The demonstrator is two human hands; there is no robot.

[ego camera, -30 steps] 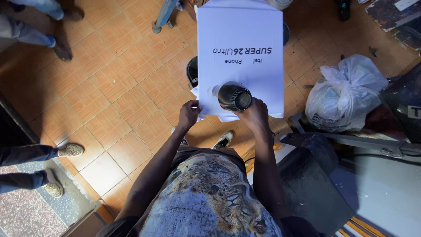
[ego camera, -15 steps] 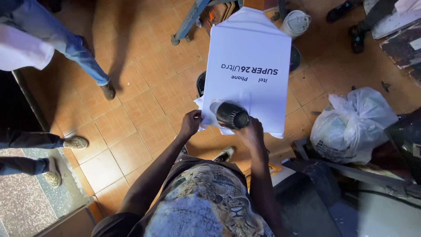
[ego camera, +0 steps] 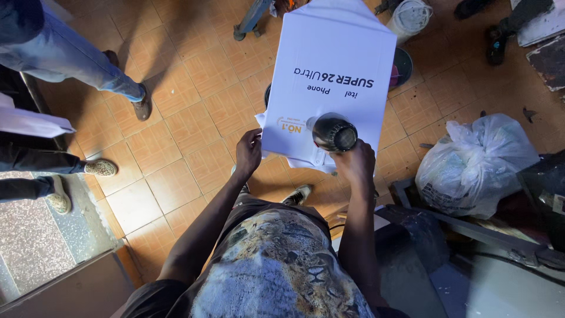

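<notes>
The white sheet (ego camera: 332,76) is cut off at the top edge. Dark containers (ego camera: 402,66) beneath it are largely hidden.

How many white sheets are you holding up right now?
1 large white printed sheet, its lower edge in left hand and right hand; more may be hidden behind.

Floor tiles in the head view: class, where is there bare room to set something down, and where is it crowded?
Bare tiles lie left of the white sheet, between it and a bystander's brown shoe. More lie between the left hand and the sandalled foot. It is crowded right of the sheet, by the plastic bag and white bucket.
</notes>
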